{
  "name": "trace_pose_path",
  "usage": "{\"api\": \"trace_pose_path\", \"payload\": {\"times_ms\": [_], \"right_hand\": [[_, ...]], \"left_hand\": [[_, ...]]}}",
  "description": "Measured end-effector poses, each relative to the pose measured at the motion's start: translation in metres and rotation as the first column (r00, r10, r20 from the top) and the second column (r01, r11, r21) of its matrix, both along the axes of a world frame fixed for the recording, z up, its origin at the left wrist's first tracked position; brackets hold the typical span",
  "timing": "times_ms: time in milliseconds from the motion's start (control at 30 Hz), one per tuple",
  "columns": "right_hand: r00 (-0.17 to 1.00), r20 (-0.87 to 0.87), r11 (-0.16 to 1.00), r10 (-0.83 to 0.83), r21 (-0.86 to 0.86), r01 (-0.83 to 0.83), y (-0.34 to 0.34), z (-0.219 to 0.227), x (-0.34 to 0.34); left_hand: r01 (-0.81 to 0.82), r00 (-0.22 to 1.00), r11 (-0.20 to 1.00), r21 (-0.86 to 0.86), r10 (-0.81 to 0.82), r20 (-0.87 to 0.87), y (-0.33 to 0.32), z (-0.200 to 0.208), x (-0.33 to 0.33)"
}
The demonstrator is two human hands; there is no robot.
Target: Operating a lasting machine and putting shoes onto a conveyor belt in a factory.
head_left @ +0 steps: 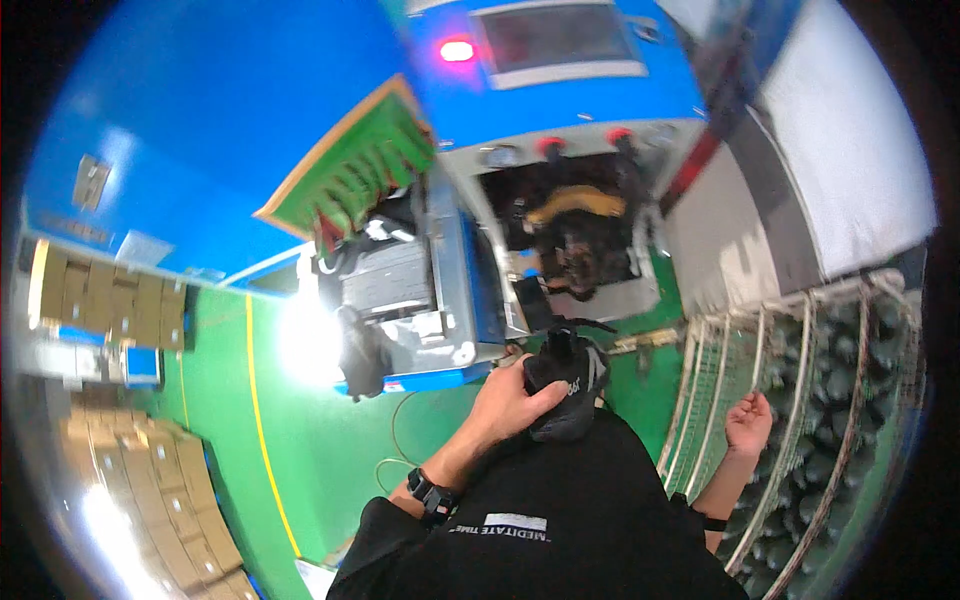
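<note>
Green floor (220,360) below black shoe (572,415)

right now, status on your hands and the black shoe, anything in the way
Left hand gripping black, white-edged shoe. Right hand at white metal rack, grip unclear. No obstruction evident at shoe.

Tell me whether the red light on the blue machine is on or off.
On: the red light glows brightly beside the screen on the blue machine.

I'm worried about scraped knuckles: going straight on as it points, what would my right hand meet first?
The right hand would probably meet a white rack bar first, though depth is unclear.
</note>
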State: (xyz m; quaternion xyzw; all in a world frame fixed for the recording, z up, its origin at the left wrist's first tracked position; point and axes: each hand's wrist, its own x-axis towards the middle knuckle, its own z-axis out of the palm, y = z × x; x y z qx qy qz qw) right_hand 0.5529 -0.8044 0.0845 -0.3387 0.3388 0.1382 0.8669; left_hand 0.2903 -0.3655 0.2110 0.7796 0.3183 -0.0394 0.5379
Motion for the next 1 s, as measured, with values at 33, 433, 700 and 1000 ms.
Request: {"api": "trace_pose_path", "payload": {"times_ms": [33, 433, 700, 1000], "right_hand": [[0.988, 0.01, 0.987, 0.151, -0.05, -0.151, 0.048, 0.007, 0.003], [0.5, 0.441, 0.656, 0.745, -0.618, -0.434, 0.424, 0.115, -0.034], [-0.184, 0.605, 0.579, 0.775, -0.563, 0.59, 0.555, 0.17, -0.035], [-0.192, 0.338, 0.295, 0.921, -0.287, 0.911, 0.626, 0.168, -0.02]], "left_hand": [[-0.135, 0.986, 0.979, -0.155, 0.149, 0.081, 0.013, -0.005, -0.021], [-0.784, 0.58, 0.611, 0.111, 0.656, 0.483, 0.127, -0.141, -0.169], [-0.409, 0.849, 0.838, 0.362, 0.495, -0.186, 0.166, -0.194, -0.202], [-0.682, 0.73, 0.683, -0.259, 0.655, -0.194, 0.307, -0.171, -0.179]]}}
